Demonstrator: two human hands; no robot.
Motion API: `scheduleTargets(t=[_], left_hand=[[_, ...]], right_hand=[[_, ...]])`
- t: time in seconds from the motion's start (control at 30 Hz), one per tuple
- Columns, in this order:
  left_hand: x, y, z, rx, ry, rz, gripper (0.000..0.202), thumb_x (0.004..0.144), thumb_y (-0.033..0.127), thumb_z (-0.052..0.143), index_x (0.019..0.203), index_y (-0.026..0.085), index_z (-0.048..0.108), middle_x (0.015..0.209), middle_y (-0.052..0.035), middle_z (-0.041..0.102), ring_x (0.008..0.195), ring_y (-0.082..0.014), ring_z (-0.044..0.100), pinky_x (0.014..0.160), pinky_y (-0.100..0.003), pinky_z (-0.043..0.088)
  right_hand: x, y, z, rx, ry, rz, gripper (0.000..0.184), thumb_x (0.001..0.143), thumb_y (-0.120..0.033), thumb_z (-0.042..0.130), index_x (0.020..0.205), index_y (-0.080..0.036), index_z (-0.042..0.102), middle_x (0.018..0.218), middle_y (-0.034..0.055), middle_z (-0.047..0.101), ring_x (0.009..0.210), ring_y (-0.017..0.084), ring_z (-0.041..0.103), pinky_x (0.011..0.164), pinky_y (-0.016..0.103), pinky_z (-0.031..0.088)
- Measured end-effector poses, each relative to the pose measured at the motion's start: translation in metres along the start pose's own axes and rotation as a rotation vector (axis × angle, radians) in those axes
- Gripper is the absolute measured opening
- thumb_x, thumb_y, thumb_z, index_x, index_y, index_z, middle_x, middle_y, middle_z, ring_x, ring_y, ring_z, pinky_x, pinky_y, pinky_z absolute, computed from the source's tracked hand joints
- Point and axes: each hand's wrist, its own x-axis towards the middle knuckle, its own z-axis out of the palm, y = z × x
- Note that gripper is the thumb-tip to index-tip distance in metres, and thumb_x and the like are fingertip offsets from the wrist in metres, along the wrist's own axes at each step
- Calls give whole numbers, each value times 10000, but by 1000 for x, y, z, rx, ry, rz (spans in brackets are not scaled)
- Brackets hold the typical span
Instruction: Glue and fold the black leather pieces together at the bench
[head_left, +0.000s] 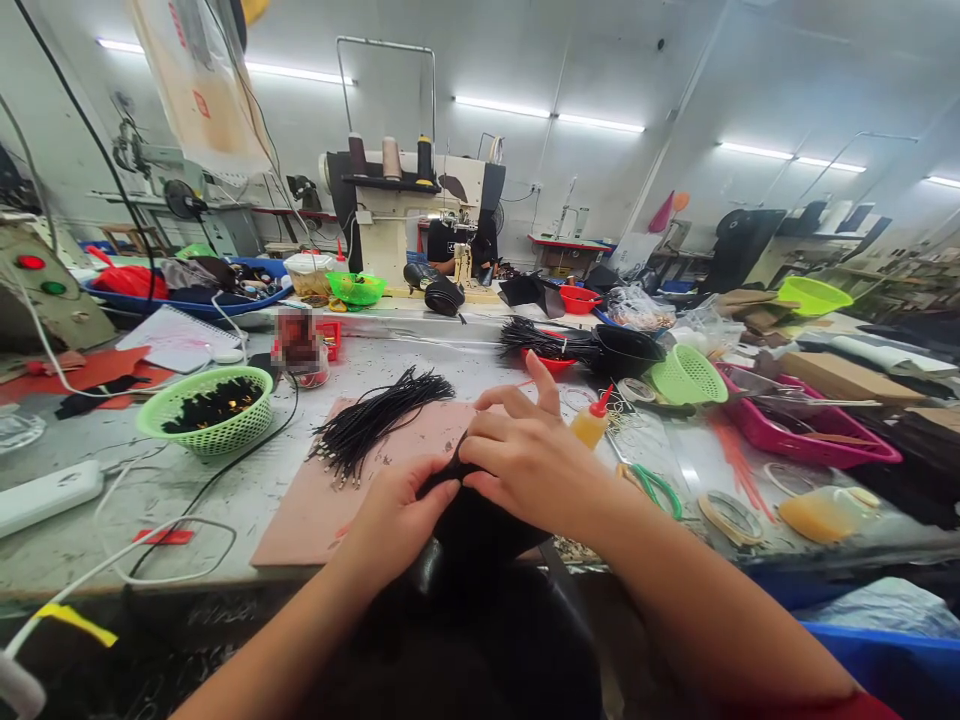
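Both of my hands grip a black piece (469,525) of soft material at the near edge of the table. My left hand (397,515) pinches its left top edge. My right hand (529,450) closes over the top, its index finger raised. The piece hangs down toward my lap, over a pinkish work mat (315,500). A bundle of black cords (375,420) with metal tips lies on the mat just beyond my left hand.
A green basket (210,405) of black parts stands at the left, a glue bottle (592,420) and scissors (652,485) at the right. Farther off are a green strainer (686,375), a pink tray (806,435), tape rolls (731,515) and a sewing machine (420,215). White cables (112,560) run along the left.
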Motion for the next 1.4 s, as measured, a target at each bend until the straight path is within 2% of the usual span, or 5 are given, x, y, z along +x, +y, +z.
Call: scheduleTargets(t=[0.13, 0.4, 0.77, 1.13, 1.4], left_hand=[[0, 0, -1, -56, -9, -54, 185, 743, 268, 550, 810, 179, 698, 689, -3, 694, 725, -212, 634, 682, -282, 499], [2, -2, -3, -17, -32, 2, 289, 733, 223, 540, 980, 191, 687, 916, -21, 728, 854, -232, 640, 820, -333, 495], [8, -2, -7, 8, -114, 41, 269, 728, 218, 533, 976, 190, 633, 941, -27, 699, 892, -210, 627, 815, -294, 485], [22, 7, -7, 451, -198, 93, 118, 779, 237, 483, 800, 194, 591, 752, -12, 661, 702, -189, 580, 637, -278, 417], [27, 0, -8, 296, -234, 107, 150, 755, 249, 490, 820, 176, 604, 796, -26, 660, 757, -192, 577, 700, -283, 435]], right_hand=[[1, 12, -6, -62, 12, 26, 155, 711, -303, 686, 804, -196, 623, 1002, 69, 548, 1005, 252, 476, 1046, 558, 138], [11, 27, -5, 201, -133, 1, 84, 758, -95, 553, 770, -168, 592, 867, 41, 591, 833, 178, 522, 833, 332, 377], [14, 20, 4, 139, -125, 43, 69, 700, -99, 566, 697, -165, 584, 742, 11, 616, 704, 162, 532, 706, 291, 352], [11, 19, 12, 161, -213, -3, 65, 826, -135, 540, 811, -151, 601, 872, 44, 614, 811, 178, 538, 788, 323, 366], [11, 23, 19, 243, -177, 16, 41, 814, -120, 562, 802, -158, 575, 835, 34, 613, 805, 172, 536, 813, 333, 352]])
